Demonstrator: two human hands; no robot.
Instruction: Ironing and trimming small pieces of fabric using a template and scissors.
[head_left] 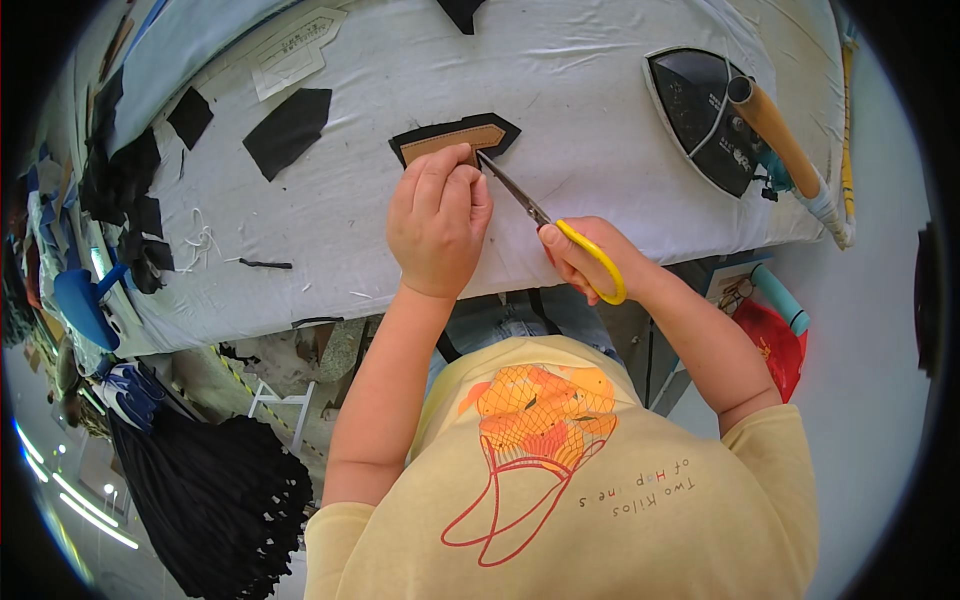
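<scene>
A brown pointed template (480,137) lies on a slightly larger piece of black fabric (506,125), which shows as a dark border around it. My left hand (437,215) is closed over the near edge of both, fingertips pressing on the template; what lies under the fingers is hidden. Yellow-handled scissors (525,202) are gripped in my right hand (590,255), their blades pointing up and left. The blade tips reach the fabric's near edge, just right of my left fingers.
An iron (708,120) with a wooden handle stands at the right of the white-covered table (560,60). Black fabric pieces (288,132) and a pale paper pattern (297,52) lie at the left. Loose white threads (203,240) are nearer me. Black cloth (205,480) hangs below left.
</scene>
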